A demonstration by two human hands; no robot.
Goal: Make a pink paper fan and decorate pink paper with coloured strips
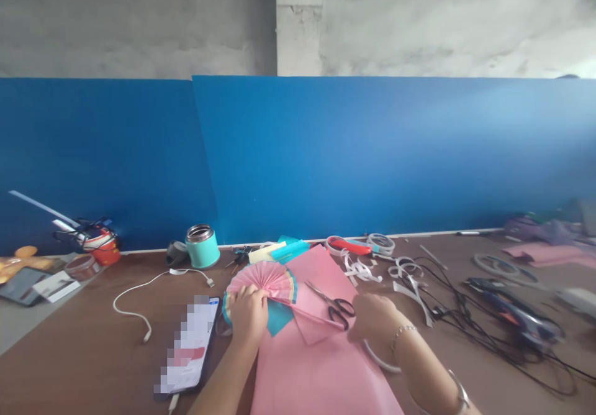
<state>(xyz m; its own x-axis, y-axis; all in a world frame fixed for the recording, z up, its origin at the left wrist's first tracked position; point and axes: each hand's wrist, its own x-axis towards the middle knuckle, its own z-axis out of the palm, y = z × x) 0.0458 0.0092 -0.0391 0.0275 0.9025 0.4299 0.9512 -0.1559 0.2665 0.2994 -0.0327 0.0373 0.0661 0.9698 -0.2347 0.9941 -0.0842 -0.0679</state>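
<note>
A pleated paper fan [267, 275], pink with a cream and teal border, lies spread over other sheets. My left hand [250, 309] is closed on its gathered lower part, thumb at the right side. Teal paper [279, 319] shows beneath the fan. Pink paper sheets [321, 371] stretch from there towards me. Black-handled scissors [334, 306] rest on the pink paper, blades pointing to the upper left. Just right of their handles is my right hand [376, 317], its fingers curled; their tips are hidden, and whatever they hold cannot be seen.
On the left lie a phone [190, 346] and a white cable [121, 306], with a teal flask [202, 248] behind. White ribbon scraps [361, 269], black cords [459, 303] and a dark tool [516, 315] are at right. A blue partition [349, 160] stands along the back edge.
</note>
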